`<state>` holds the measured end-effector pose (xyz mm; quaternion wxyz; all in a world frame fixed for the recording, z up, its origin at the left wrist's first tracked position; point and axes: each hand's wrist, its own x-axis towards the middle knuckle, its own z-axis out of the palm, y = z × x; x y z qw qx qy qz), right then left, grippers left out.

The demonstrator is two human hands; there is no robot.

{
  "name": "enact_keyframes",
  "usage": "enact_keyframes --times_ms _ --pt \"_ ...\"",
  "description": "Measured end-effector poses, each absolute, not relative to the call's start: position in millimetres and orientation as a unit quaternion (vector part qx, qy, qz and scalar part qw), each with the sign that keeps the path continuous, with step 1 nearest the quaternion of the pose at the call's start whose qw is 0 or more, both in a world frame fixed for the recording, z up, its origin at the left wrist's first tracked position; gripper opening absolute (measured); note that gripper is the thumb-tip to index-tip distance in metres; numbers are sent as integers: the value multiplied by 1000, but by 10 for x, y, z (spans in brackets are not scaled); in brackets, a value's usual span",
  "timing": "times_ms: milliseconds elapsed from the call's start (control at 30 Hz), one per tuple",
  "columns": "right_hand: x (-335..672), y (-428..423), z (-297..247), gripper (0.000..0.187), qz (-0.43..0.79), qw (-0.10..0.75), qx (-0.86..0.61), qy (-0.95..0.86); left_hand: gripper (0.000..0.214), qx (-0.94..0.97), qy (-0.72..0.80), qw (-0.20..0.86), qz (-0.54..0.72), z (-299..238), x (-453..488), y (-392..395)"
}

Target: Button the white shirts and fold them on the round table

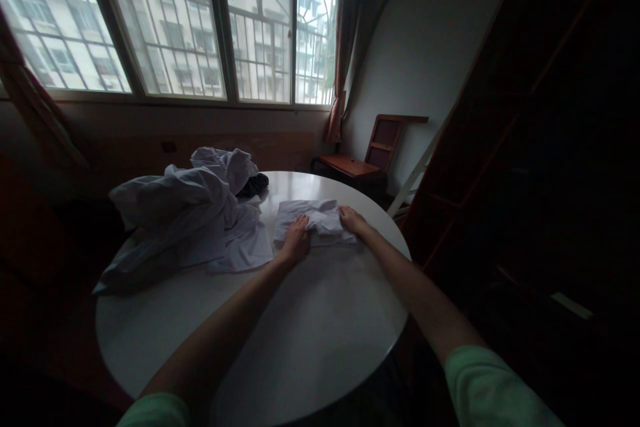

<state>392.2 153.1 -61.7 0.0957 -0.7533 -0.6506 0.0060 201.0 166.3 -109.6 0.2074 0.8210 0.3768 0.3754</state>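
Observation:
A folded white garment (325, 219) lies flat on the round white table (300, 320), its top layer rumpled. My left hand (297, 240) rests on its near left part, fingers stretched forward over the cloth. At the right edge, my right hand (352, 220) has its fingers curled over the fabric and grips it; the fingertips are partly hidden. To the left sits a large loose heap of white clothes (200, 207), creased and unfolded. A small dark patterned cloth (255, 185) pokes out at the heap's right side.
Beyond the table stands a brown wooden chair (350, 165) by the wall. Barred windows (175, 33) with a curtain (336, 117) run along the back. Dark wooden furniture (465, 147) rises close on the right. The heap's left end hangs over the table's edge.

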Motion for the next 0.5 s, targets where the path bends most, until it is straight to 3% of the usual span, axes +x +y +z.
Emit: enact_keyframes --times_ms 233,367,500 --pt "3850 1366 -846 40 -96 107 -764 -629 60 833 397 127 364 -1009 1995 1504" --pt "3749 1312 -822 43 -56 94 -716 -690 71 848 402 76 338 -824 1971 1491" --pt "3708 1315 -787 51 -37 69 -681 -728 63 868 370 103 315 -744 2003 1598"
